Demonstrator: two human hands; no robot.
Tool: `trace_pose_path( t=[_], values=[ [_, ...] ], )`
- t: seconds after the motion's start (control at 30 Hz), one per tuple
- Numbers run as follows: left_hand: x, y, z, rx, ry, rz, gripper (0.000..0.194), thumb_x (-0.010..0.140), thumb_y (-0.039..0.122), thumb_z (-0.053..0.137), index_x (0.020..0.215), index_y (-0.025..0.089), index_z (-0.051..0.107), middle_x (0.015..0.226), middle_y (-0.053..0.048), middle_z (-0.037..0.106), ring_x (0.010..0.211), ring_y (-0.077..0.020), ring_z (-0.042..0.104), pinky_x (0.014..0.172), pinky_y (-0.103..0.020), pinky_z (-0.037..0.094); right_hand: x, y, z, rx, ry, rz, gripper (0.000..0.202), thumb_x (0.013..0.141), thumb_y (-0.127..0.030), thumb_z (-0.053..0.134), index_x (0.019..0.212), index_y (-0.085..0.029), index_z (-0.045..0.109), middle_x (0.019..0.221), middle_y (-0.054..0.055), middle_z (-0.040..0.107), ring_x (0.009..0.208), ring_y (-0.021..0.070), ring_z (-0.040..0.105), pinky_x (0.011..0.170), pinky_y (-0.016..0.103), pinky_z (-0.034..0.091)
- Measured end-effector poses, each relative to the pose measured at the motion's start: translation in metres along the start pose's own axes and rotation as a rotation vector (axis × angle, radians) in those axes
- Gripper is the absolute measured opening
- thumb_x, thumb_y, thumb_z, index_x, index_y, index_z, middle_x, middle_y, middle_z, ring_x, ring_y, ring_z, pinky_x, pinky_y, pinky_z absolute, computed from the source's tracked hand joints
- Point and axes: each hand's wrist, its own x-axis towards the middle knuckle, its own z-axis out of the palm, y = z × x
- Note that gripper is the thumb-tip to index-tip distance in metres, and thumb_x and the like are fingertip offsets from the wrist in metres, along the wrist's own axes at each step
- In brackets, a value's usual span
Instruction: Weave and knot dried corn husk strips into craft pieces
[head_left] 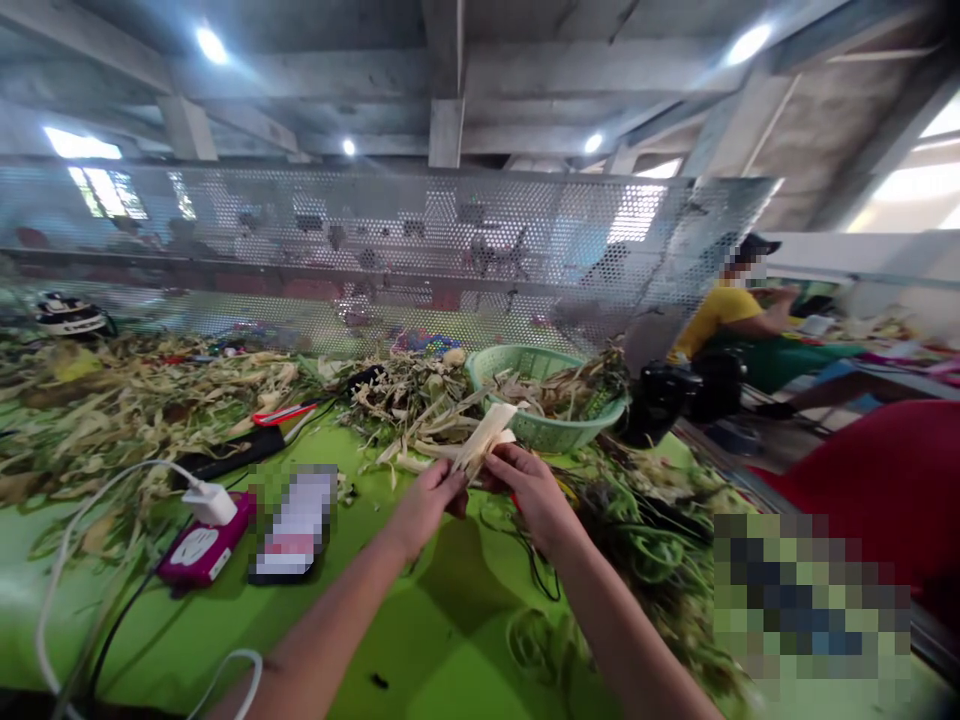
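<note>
Between my two hands is a pale, dry strip of plant husk (486, 432), held slanting up above the green table (375, 620). My left hand (435, 497) pinches its lower left side, fingers closed. On the right, my right hand (521, 475) is closed on the same husk strip, its fingertips bent around the edge. Just beyond the hands stands a light green plastic basket (555, 430) with dry husks inside. A heap of dried husk pieces (405, 395) lies left of the basket.
At left, a magenta power box (202, 550) carries a white plug (211, 502) and cables. A phone (296, 525) lies beside it. Green fibre strips (660, 550) pile up at right. A perforated metal screen (450, 250) runs behind the table. A person in yellow (724, 315) sits at right.
</note>
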Motion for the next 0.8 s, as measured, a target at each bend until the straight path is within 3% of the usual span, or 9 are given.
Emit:
trace_pose_path(
  t=[0.27,0.47,0.67,0.8],
  values=[
    [0.0024,-0.0045,0.0032,-0.093,0.028,-0.071,0.044,0.076,0.056,0.061,0.09,0.015,0.058,0.063,0.001,0.056,0.058,-0.0124,0.051,0.059,-0.025,0.038,0.0017,0.0016,-0.0013,0.164,0.187,-0.021,0.026,0.06,-0.038,0.08,0.071,-0.017,0.07,0.066,0.002,0.064,0.056,0.013,0.052,0.054,0.024,0.042],
    [0.0019,-0.0012,0.0036,-0.166,0.057,-0.096,0.046,0.072,0.056,0.065,0.093,0.016,0.059,0.067,0.0,0.061,0.063,-0.0159,0.057,0.065,-0.028,0.042,0.0029,0.0038,0.0014,0.01,0.115,-0.035,0.028,0.061,-0.04,0.079,0.076,-0.017,0.073,0.067,0.003,0.068,0.053,0.0133,0.051,0.053,0.026,0.042],
    [0.0019,-0.0057,0.0022,-0.085,0.014,-0.06,0.045,0.078,0.059,0.057,0.087,0.015,0.057,0.061,0.004,0.047,0.056,-0.0101,0.043,0.056,-0.024,0.037,0.0038,0.0079,0.0029,-0.111,0.1,-0.051,0.029,0.064,-0.045,0.076,0.068,-0.017,0.071,0.06,0.002,0.065,0.05,0.0129,0.048,0.051,0.026,0.04],
    [0.0029,-0.0069,0.0019,-0.043,0.009,-0.07,0.048,0.075,0.062,0.057,0.084,0.015,0.057,0.059,0.005,0.044,0.056,-0.0105,0.042,0.055,-0.024,0.037,0.004,0.0068,-0.0019,-0.116,0.158,-0.063,0.039,0.069,-0.054,0.07,0.06,-0.016,0.068,0.055,0.003,0.062,0.049,0.0132,0.048,0.05,0.026,0.039]
  ],
)
